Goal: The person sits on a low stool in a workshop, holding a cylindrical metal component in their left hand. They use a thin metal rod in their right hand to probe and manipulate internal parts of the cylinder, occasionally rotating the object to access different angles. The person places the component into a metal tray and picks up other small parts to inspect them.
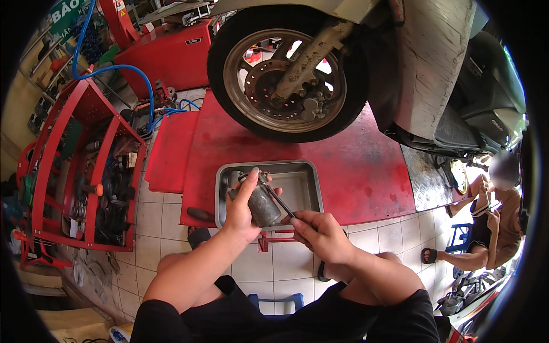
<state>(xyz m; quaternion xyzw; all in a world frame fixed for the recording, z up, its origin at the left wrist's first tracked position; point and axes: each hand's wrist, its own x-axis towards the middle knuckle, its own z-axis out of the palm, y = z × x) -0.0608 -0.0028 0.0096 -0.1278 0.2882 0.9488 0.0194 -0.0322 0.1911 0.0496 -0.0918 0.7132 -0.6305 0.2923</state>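
Observation:
A grey metal cylinder, which looks like a small starter motor, rests in my left hand. My fingers wrap round it and the thumb lies along its upper end. A slim dark rod-like tool slants up from my right hand along the cylinder's right side, its tip near the top end. The fingers of that hand pinch its lower part, so I cannot see whether it has a handle. Both hands are over the near edge of a shallow metal tray.
The tray sits on a red lift platform, beside a dark handle-shaped object. Beyond it stands a scooter's front wheel. At left is a red tool cart near a blue hose. A person sits at far right.

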